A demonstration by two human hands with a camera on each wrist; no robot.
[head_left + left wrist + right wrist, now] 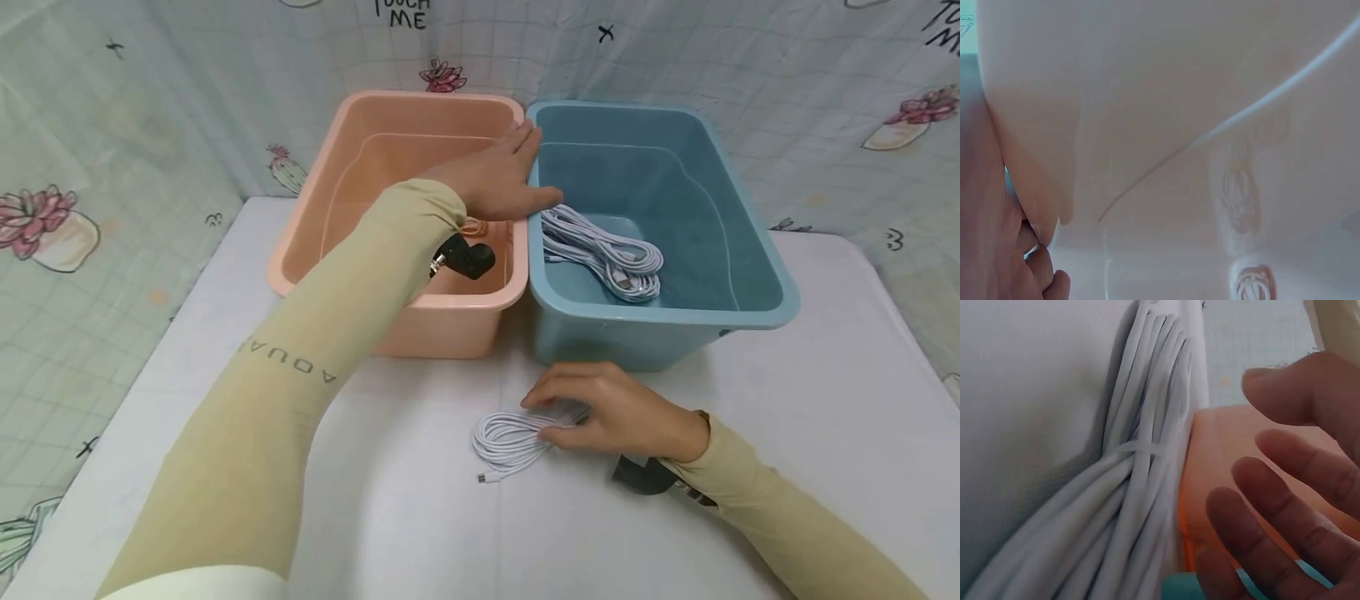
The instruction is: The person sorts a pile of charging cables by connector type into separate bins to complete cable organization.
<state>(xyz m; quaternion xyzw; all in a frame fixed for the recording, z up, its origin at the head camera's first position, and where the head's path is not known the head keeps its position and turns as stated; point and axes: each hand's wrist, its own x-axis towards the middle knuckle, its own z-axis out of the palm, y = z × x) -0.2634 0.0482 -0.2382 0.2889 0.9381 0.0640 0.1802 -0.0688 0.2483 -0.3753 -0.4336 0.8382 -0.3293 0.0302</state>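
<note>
A coiled white cable (510, 442) lies on the table in front of the two bins, its small plug toward the near side. Over its right part hovers my right hand (607, 408), thumb and fingers spread apart. In the right wrist view a white tie bands the cable (1141, 450), with the fingertips away from the coil. My left hand (502, 175) rests on the adjoining rims of the peach bin (442, 315) and the blue bin (667, 315), its fingers extended and thumb reaching over the blue side.
Several bundled white cables (607, 254) lie inside the blue bin. An orange coil (474, 227) shows in the peach bin, partly hidden by my left wrist. Behind the white table (420, 500) hangs a patterned curtain (652, 58).
</note>
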